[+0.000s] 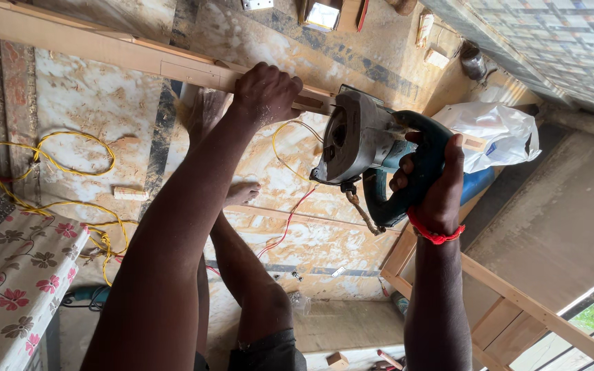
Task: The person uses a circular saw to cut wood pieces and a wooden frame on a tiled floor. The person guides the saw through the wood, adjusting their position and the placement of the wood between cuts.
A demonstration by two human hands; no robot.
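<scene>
My left hand point(267, 93) presses down on a long pale wooden strip point(104, 48) that runs across the upper left of the head view. My right hand point(429, 182), with a red band at the wrist, grips the dark green handle of a circular saw point(369, 148). The saw's grey blade guard sits at the strip's right end, just beside my left hand. My bare foot point(240, 194) and leg show below the strip, on a dusty patterned floor.
Yellow cable point(49, 161) loops over the floor at left, and a thin red wire point(290, 223) runs under the saw. A floral cloth-covered surface point(15, 275) is at lower left. A white plastic bag point(496, 134) and a wooden frame point(517, 306) stand at right.
</scene>
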